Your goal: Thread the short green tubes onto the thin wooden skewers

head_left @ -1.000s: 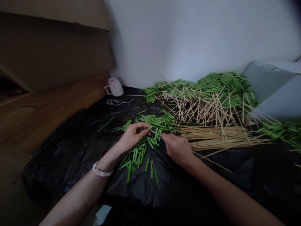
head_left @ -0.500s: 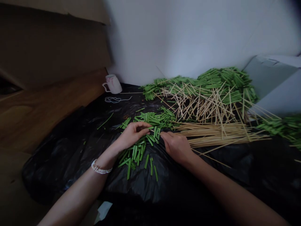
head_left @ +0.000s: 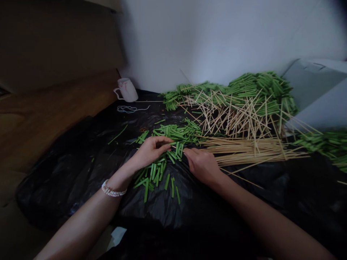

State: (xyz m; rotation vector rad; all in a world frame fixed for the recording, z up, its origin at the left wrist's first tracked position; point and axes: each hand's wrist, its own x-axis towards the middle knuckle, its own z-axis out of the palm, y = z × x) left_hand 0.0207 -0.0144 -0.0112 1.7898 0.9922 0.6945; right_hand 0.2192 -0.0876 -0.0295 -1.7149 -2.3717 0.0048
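Observation:
Cut green stem pieces [head_left: 156,173] lie in a loose pile on black plastic sheeting [head_left: 168,213]. My left hand [head_left: 151,150], with a beaded bracelet [head_left: 113,189] at its wrist, pinches a green piece at the pile. Close by on the right, my right hand [head_left: 199,162] is closed with its fingertips around the end of a thin wooden stick. Several green pieces [head_left: 179,148] sit crosswise in a row on that stick, between the two hands. Bare wooden sticks [head_left: 244,148] lie in a bundle right of my right hand.
Behind the bundle, skewered green pieces [head_left: 245,88] are heaped against the wall, their sticks crossing. A white mug [head_left: 128,90] and a tangle of string [head_left: 127,109] are at the back left. More green pieces [head_left: 330,144] lie at the far right.
The whole view has shifted slightly, with things appearing a little higher and further left. Both hands keep nearly the same pose around the row of green pieces.

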